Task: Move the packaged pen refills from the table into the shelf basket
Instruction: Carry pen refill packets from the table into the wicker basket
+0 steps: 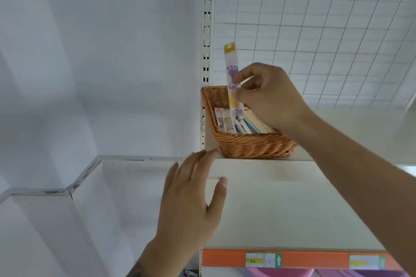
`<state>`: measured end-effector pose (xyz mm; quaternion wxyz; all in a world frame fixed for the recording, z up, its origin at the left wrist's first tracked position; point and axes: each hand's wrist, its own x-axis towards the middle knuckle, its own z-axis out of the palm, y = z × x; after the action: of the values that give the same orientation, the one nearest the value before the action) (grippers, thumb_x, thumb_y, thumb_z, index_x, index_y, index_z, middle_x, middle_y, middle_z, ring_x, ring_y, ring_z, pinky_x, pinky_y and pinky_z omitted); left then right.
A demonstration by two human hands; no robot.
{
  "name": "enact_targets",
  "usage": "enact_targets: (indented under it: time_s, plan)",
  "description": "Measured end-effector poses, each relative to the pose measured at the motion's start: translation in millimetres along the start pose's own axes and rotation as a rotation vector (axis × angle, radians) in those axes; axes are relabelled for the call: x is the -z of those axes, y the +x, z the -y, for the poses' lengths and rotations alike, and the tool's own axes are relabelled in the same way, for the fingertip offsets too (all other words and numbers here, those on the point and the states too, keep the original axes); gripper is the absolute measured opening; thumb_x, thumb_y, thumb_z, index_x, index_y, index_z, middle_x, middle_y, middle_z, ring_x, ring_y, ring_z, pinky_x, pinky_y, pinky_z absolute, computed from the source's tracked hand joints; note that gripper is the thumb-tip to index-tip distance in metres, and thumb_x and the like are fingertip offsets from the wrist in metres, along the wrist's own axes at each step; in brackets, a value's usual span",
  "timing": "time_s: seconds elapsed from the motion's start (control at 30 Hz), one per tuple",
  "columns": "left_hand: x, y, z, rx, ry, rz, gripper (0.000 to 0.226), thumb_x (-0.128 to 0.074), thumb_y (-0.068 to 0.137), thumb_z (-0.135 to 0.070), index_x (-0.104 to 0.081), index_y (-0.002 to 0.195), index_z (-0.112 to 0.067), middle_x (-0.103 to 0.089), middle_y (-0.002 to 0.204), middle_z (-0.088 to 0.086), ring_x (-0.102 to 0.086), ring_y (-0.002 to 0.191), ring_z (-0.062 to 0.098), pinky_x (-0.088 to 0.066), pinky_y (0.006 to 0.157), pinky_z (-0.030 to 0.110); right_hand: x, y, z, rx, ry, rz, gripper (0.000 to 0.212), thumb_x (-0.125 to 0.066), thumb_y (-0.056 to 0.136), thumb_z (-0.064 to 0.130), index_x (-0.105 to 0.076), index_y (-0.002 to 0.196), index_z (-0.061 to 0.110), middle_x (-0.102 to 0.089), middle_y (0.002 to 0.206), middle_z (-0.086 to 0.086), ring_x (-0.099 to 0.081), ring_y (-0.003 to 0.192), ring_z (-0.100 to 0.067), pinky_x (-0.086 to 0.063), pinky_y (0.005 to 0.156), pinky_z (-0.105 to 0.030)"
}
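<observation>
This looks like a shop, most likely one selling stationery. White metal shelving (281, 209) hangs from a slotted upright (206, 29) with a wire grid panel (315, 29) behind it. An orange price rail (225, 258) along a shelf edge carries paper labels (263, 260) (the print is too blurred to read). A wicker basket (249, 145) on the shelf holds packaged goods (227, 120) standing in a row.
</observation>
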<state>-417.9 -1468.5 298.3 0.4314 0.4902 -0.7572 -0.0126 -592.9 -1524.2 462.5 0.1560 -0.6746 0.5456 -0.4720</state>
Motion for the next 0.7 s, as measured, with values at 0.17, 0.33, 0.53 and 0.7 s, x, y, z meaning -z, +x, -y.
enact_targets:
  time_s: [0.17,0.33,0.53,0.7]
  plan:
    - [-4,-5,13,-0.005,-0.018,0.021,0.052,-0.035,0.104,-0.057,-0.032,0.153,-0.043,-0.046,0.158,-0.011,-0.032,0.153,0.016,-0.039,0.116,0.058,-6,13,-14,-0.184,-0.332,0.276,0.011,-0.078,0.087,0.016,-0.075,0.094,0.024,-0.075,0.095,0.004,-0.069,0.076,-0.019,-0.047,0.059,-0.024]
    - [-12,-4,20,-0.038,0.018,0.019,0.054,-0.043,0.102,-0.056,-0.035,0.153,-0.042,-0.045,0.158,-0.014,-0.031,0.153,0.013,-0.031,0.121,0.054,-9,13,-10,-0.251,-0.540,0.484,0.009,-0.072,0.094,0.025,-0.074,0.093,0.034,-0.056,0.088,0.019,-0.055,0.083,-0.009,-0.039,0.064,-0.024]
    - [-16,-5,20,-0.029,0.019,-0.022,0.052,-0.048,0.101,-0.051,-0.040,0.150,-0.038,-0.050,0.155,-0.011,-0.039,0.149,0.016,-0.035,0.118,0.058,-10,12,-7,-0.203,-0.549,0.473,0.009,-0.069,0.097,0.030,-0.075,0.103,0.030,-0.066,0.109,0.017,-0.059,0.095,-0.009,-0.037,0.072,-0.028]
    - [-8,-10,9,0.028,0.070,0.010,0.059,-0.040,0.100,-0.057,-0.028,0.156,-0.042,-0.044,0.160,-0.007,-0.037,0.151,0.023,-0.038,0.115,0.061,5,2,-3,-0.138,-0.529,0.414,0.009,-0.066,0.098,0.028,-0.074,0.102,0.030,-0.060,0.133,0.007,-0.054,0.104,-0.012,-0.037,0.070,-0.024]
